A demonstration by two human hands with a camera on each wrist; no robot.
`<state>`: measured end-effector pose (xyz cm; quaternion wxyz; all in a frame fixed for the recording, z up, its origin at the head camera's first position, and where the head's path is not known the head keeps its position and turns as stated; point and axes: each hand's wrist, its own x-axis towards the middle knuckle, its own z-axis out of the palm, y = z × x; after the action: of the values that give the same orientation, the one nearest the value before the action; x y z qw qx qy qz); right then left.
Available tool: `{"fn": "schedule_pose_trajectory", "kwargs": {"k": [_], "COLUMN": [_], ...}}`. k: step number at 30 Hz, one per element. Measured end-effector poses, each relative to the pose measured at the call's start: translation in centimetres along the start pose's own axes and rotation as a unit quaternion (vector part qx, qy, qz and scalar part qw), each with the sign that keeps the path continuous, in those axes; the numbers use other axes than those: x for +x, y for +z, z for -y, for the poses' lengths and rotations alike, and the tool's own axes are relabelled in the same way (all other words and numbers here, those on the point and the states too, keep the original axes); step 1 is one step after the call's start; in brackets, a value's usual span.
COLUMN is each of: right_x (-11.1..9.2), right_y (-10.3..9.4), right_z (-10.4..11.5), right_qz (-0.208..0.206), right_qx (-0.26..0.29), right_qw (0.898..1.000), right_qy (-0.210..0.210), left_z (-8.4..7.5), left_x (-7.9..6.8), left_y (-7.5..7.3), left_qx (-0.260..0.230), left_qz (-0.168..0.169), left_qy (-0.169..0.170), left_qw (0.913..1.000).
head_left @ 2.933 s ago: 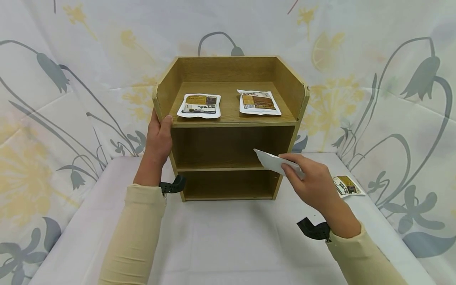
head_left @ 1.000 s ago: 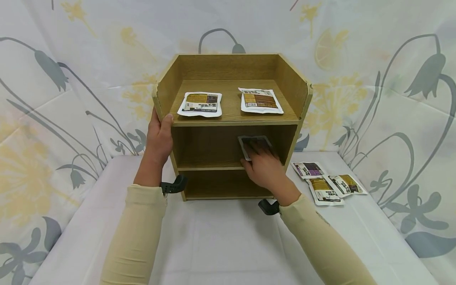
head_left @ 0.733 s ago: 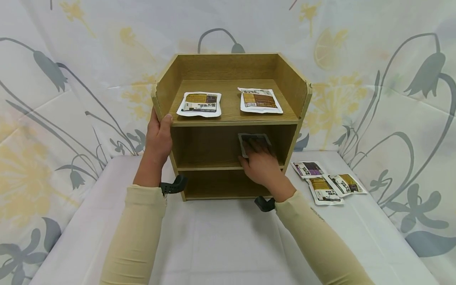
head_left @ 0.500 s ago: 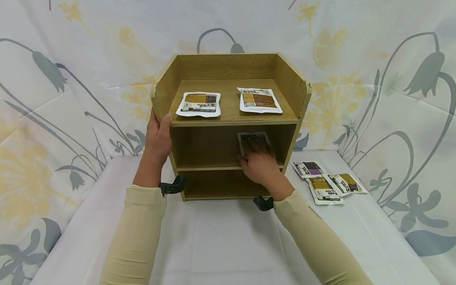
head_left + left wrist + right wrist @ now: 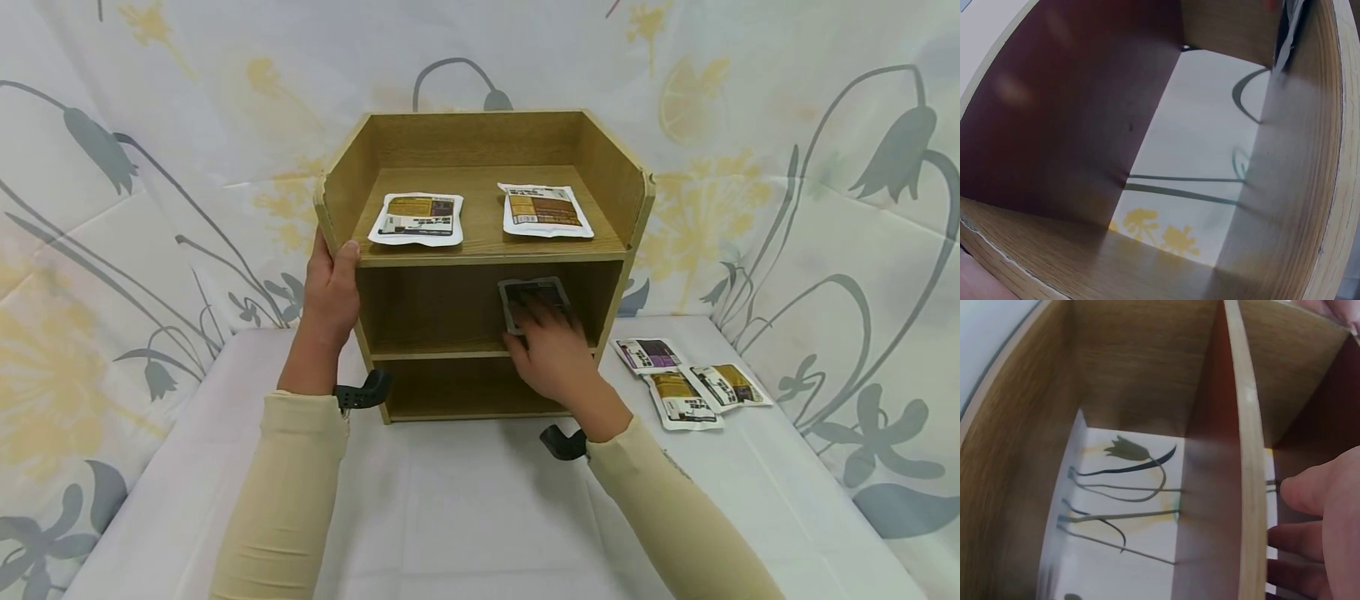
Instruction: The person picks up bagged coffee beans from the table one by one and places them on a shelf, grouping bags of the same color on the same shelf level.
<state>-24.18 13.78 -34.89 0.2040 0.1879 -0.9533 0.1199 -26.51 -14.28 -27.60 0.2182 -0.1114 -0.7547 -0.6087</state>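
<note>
My left hand point(image 5: 330, 292) grips the left side panel of a small wooden shelf unit point(image 5: 491, 260), thumb at the front edge and fingers behind. My right hand point(image 5: 557, 354) reaches into the middle compartment, its fingers spread over a dark-faced pouch with a pale rim point(image 5: 534, 287) lying at the right on that shelf. The fingers cover the pouch's lower part. In the left wrist view, the edge of the pouch point(image 5: 1288, 37) shows at the top right. The right wrist view shows the right hand point(image 5: 1329, 519) beyond the shelf board, fingers loosely extended.
Two white-rimmed pouches lie on the top shelf, one left point(image 5: 418, 218) and one right point(image 5: 546, 211). On the white tablecloth point(image 5: 480, 508) to the right are a purple-labelled pouch point(image 5: 647, 356) and two yellow-labelled pouches point(image 5: 682, 400). A floral cloth point(image 5: 750, 167) hangs behind.
My right hand has carried the pouch from in front of the unit onto the middle shelf. In the last half second its wrist has drawn slightly back and right. The left hand keeps its grip.
</note>
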Motion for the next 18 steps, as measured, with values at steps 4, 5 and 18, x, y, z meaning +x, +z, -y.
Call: {"fn": "schedule_pose_trajectory", "kwargs": {"k": [4,5,18], "right_x": [-0.8,-1.0,-3.8], "right_y": [-0.6,-0.7,-2.5], "right_z": [-0.1,-0.2,-1.1], "right_qz": [-0.024,-0.032,-0.131], "right_qx": [-0.001,-0.002,0.039], "right_qw": [1.0,0.999,0.986], "right_qy": [-0.015,-0.021,-0.099], "left_z": [-0.1,-0.1,-0.1], "left_x": [0.0,0.0,-0.1], "left_y": [0.0,0.0,0.1], "left_qx": [-0.005,-0.005,-0.006], "left_qz": [0.0,0.0,0.0], "left_qy": [0.004,0.004,0.0], "left_qw": [1.0,1.0,1.0]}}
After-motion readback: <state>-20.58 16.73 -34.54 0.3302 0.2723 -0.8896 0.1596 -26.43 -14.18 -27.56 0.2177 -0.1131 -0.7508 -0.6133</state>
